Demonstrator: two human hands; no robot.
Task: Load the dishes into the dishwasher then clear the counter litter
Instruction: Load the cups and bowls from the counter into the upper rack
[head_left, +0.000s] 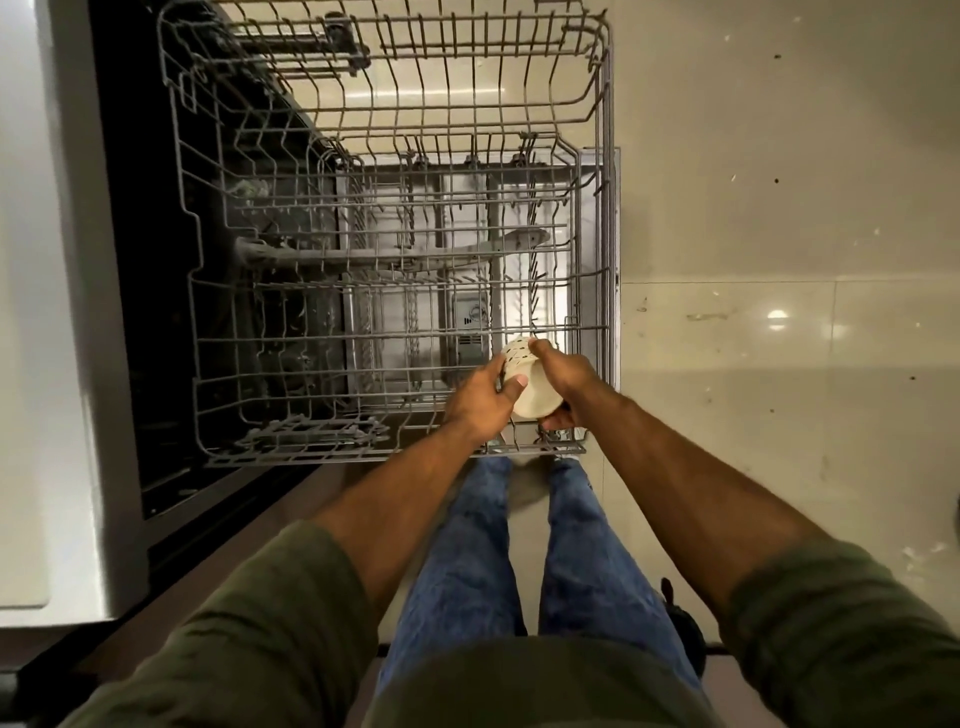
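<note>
Both hands grip the cup (530, 382), the left hand (480, 397) at nine o'clock and the right hand (563, 379) at three. It is best turned mouth down and seated between the rack (291, 332) wires at the near corner.

I see a glossy beige tiled floor (779, 208) on the right, speckled, with a ceiling-light glare (777, 315); a pale worktop (21, 312) runs along the left edge.

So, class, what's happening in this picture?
A person stands over an open dishwasher with its racks pulled out. The left hand and the right hand both hold a white cup over the near right corner of the upper rack. No other dishes show in the racks.
</note>
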